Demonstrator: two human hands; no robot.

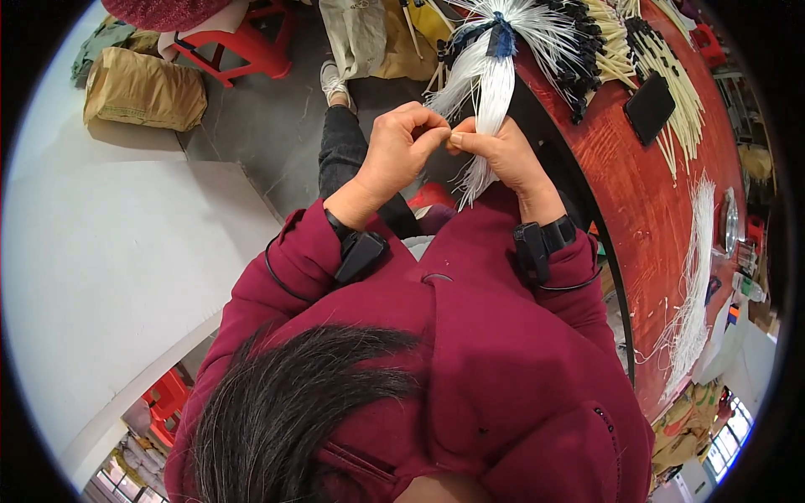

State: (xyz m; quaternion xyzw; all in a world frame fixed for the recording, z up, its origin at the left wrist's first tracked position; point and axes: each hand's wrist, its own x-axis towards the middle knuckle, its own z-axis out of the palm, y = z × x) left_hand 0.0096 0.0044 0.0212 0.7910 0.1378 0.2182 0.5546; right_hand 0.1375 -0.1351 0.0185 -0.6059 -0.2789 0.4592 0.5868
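A thick bundle of thin white strands (493, 88) hangs over the near edge of the red table, tied higher up with a dark blue cloth strip (501, 35). My right hand (507, 158) is closed over the lower part of this bundle, and loose strand ends show below it. Thumb and forefinger of my left hand (401, 144) are pinched together, meeting the right fingertips just left of the bundle. Whatever lies between those left fingertips is too small to make out. Both wrists wear black devices (362, 256) with cables.
On the red table (620, 184) lie cream-coloured sticks (683, 101) with black ends, a black phone (649, 109) and another spread of white strands (694, 285). At left are a white board surface (126, 251), a brown paper bag (144, 88) and a red stool (247, 50). Another person's leg (340, 147) extends ahead.
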